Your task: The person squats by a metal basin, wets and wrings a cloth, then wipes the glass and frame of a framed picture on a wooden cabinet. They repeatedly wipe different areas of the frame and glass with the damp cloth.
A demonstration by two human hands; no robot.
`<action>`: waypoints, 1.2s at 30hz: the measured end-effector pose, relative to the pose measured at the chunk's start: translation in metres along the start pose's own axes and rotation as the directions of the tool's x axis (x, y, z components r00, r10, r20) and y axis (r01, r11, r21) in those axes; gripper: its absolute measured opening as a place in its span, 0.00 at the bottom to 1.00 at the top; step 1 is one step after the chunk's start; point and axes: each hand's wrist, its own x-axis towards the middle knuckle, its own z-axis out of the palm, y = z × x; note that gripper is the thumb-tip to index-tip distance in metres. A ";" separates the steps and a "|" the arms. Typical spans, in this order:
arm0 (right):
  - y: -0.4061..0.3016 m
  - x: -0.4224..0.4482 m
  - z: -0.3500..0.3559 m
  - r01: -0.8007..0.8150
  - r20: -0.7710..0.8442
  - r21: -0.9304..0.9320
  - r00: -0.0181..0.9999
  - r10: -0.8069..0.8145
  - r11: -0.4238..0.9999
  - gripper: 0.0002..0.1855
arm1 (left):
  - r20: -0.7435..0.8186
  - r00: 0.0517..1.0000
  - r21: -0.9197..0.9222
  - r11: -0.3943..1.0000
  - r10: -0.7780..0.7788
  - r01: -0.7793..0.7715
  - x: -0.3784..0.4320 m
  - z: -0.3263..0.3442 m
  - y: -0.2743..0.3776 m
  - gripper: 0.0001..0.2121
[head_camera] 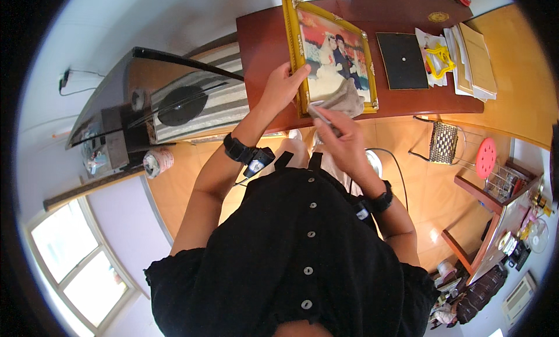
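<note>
A gold-coloured ornate picture frame (295, 44) holding a photograph of two people stands tilted on a dark red wooden desk (262, 70). My left hand (284, 86) grips the frame's left side, with the thumb over its front edge. My right hand (343, 138) holds a grey-beige cloth (347, 99) against the lower part of the picture, close to the frame's bottom left corner. To the right of the frame a black flat panel (402, 61) lies on the desk.
Papers and brown envelopes (476, 62) lie at the desk's right end, beside a yellow star-shaped item (441, 61). A large television (109, 97) stands at the left. A woven-seat chair (443, 142) and a red round stool (485, 158) stand on the tiled floor.
</note>
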 end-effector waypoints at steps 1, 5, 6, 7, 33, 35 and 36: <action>0.001 0.000 0.008 0.081 -0.009 -0.063 0.997 -0.082 0.995 0.15 | -0.015 0.999 0.021 0.999 0.033 -0.032 0.001 0.000 -0.003 0.17; 0.012 -0.014 0.029 0.111 0.052 -0.410 0.994 -0.099 0.905 0.18 | -0.008 0.999 -0.059 0.997 -0.041 0.041 0.004 -0.003 -0.020 0.15; 0.014 -0.021 0.029 0.107 0.058 -0.443 0.994 -0.090 0.890 0.19 | -0.003 0.998 -0.059 0.996 -0.059 0.059 0.003 -0.005 -0.025 0.14; 0.018 -0.026 0.028 0.101 0.065 -0.475 0.995 -0.080 0.874 0.19 | 0.003 0.997 -0.059 0.995 -0.077 0.077 0.003 -0.008 -0.031 0.14; 0.138 -0.166 0.008 -0.052 0.059 0.998 0.782 0.621 -0.028 0.24 | -0.122 0.968 0.353 0.902 -0.219 0.249 0.015 -0.055 -0.188 0.24; 0.107 -0.175 0.001 0.036 -0.003 0.998 0.808 0.590 -0.044 0.24 | -0.142 0.953 0.401 0.864 -0.269 0.304 0.015 -0.054 -0.190 0.24; 0.104 -0.185 -0.003 0.043 -0.044 0.999 0.833 0.551 0.015 0.24 | -0.148 0.945 0.427 0.843 -0.293 0.328 0.014 -0.054 -0.192 0.24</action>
